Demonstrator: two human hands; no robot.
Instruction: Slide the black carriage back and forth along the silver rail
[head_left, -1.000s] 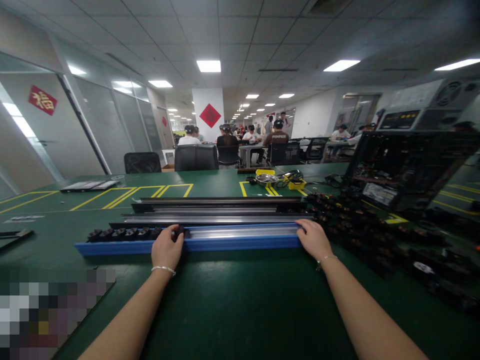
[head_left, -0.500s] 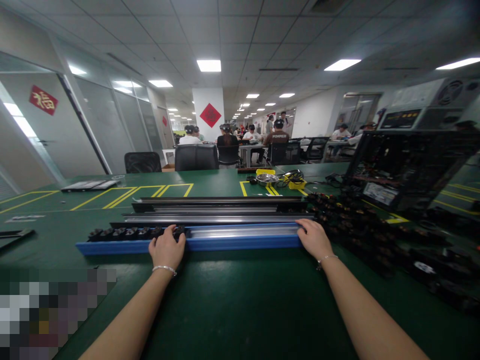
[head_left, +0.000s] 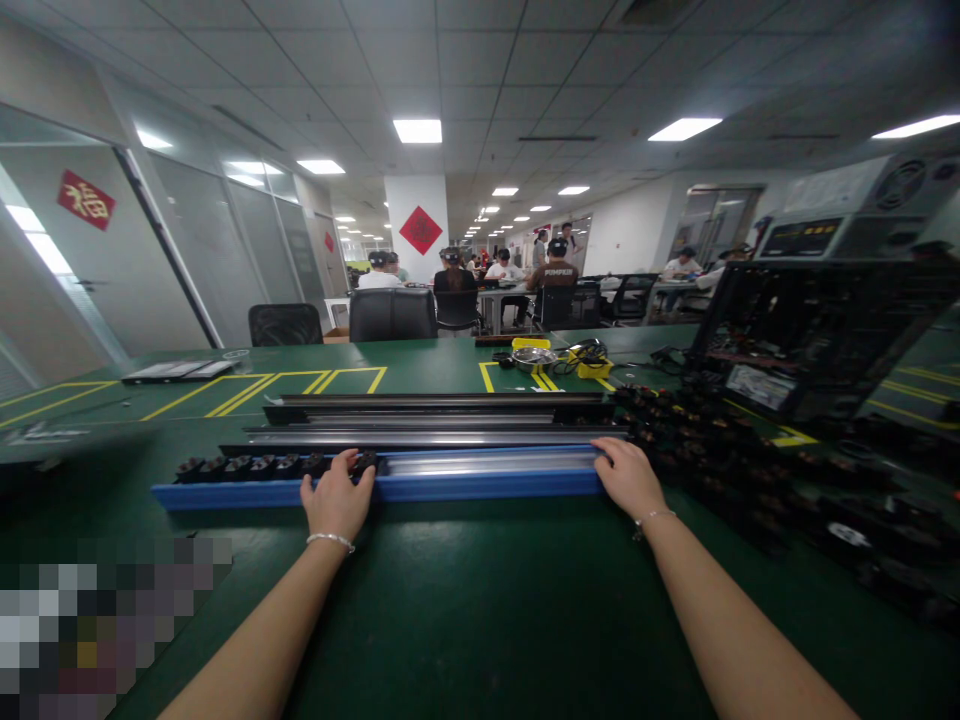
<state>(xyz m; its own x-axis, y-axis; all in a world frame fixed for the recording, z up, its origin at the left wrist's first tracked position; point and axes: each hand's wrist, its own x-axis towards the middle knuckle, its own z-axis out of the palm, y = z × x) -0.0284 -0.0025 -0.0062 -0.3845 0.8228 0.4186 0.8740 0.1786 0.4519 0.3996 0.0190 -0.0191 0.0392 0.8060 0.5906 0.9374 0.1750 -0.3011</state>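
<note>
A long blue channel-shaped rail [head_left: 487, 488] with a shiny strip along its inside lies crosswise on the green tabletop [head_left: 465, 620], in front of the person. Small black blocky pieces [head_left: 262, 466] sit in a row in its left part, while the strip shows bare to the right of them. The left hand [head_left: 337, 497] reaches over the near wall at the right end of that row, thumb and fingers parted around the last pieces; whether it pinches one cannot be told. The right hand [head_left: 628, 478] is clamped on the rail's right end, fingertips over the top. Just behind the rail, and parallel to it, lie dark rails with silvery strips [head_left: 435, 437]. A loose heap of small black parts [head_left: 720, 450] spreads to the right, near a black open-sided computer case [head_left: 810, 340].
</note>
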